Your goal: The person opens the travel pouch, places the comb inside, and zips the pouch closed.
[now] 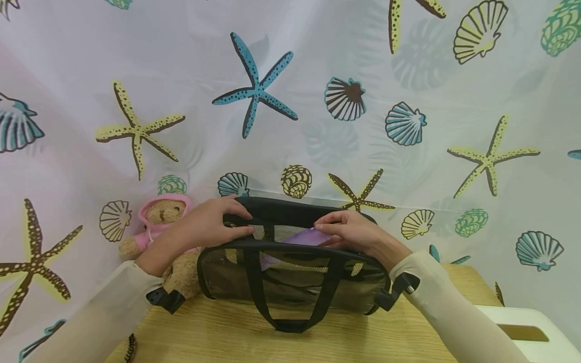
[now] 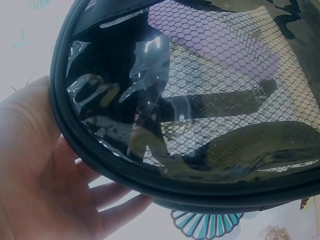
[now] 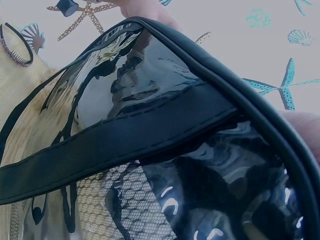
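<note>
A see-through bag (image 1: 358, 290) with black trim and a mesh back panel stands on the wooden table, its top open. My left hand (image 1: 213, 222) grips the black rim at the bag's left end, thumb and fingers on either side of it. In the left wrist view that hand (image 2: 45, 165) is around the curved edge. My right hand (image 1: 356, 232) reaches over the front rim and pinches a flat purple piece (image 1: 304, 237), partly inside the bag. Through the clear plastic the purple piece (image 2: 215, 37) lies slanted. What kind of thing it is, I cannot tell.
A teddy bear (image 1: 163, 213) in a pink hood sits behind my left forearm. On the right is a white box (image 1: 513, 316) with a slot. A dark headband (image 3: 17, 57) lies at the table's left. A shell-printed curtain (image 1: 281, 146) hangs behind.
</note>
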The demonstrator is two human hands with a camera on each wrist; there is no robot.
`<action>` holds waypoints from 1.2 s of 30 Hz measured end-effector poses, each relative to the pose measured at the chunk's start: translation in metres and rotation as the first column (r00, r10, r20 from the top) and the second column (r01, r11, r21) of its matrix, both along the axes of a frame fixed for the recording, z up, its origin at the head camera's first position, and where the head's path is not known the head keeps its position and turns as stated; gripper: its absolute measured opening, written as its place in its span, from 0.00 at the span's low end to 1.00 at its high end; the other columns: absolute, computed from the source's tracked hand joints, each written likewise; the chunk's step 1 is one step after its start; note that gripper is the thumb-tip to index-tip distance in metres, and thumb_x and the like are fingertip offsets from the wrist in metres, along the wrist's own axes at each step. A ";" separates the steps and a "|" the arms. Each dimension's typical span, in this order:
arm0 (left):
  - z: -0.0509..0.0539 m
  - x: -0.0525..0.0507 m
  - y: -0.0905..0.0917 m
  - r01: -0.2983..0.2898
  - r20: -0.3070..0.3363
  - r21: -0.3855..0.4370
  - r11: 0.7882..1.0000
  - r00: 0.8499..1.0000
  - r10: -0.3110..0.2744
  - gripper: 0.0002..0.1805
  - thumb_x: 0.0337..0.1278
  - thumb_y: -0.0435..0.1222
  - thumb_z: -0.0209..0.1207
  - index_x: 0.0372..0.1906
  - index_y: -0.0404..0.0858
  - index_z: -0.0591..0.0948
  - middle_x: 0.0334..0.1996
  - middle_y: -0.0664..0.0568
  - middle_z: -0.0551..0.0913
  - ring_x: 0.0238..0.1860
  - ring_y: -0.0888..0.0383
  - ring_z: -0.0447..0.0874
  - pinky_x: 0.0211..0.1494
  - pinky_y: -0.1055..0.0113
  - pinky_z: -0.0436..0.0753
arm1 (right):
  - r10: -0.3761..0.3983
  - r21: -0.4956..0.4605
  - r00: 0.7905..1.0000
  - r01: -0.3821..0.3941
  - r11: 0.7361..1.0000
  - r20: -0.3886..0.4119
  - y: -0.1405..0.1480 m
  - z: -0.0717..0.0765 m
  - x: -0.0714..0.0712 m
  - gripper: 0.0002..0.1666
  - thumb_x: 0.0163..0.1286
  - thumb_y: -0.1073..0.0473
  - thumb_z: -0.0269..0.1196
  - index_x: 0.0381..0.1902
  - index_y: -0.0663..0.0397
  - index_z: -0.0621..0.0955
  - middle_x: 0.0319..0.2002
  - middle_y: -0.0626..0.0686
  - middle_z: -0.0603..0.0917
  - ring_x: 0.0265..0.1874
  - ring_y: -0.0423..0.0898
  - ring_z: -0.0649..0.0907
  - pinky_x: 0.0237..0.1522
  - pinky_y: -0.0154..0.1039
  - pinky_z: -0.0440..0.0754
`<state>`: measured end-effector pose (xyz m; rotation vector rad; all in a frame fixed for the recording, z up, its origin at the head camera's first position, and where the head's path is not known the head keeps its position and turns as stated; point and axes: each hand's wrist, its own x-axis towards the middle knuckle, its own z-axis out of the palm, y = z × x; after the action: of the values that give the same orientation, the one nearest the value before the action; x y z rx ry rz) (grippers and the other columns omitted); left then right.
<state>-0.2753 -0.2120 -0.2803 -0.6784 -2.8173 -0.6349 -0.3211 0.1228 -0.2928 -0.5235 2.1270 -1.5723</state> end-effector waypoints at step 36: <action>-0.002 0.004 -0.001 -0.005 0.001 0.003 1.000 1.000 0.005 0.18 0.65 0.49 0.66 0.53 0.44 0.88 0.61 0.44 0.84 0.79 0.39 0.61 0.72 0.38 0.72 | -0.034 0.298 0.967 0.112 0.948 -0.253 0.001 0.002 0.013 0.16 0.75 0.52 0.65 0.52 0.55 0.87 0.52 0.58 0.90 0.52 0.53 0.90 0.30 0.36 0.79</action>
<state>-0.2715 -0.2129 -0.2826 -0.6703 -2.8177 -0.6395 -0.3078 0.1236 -0.2911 -0.5580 2.5478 -1.2232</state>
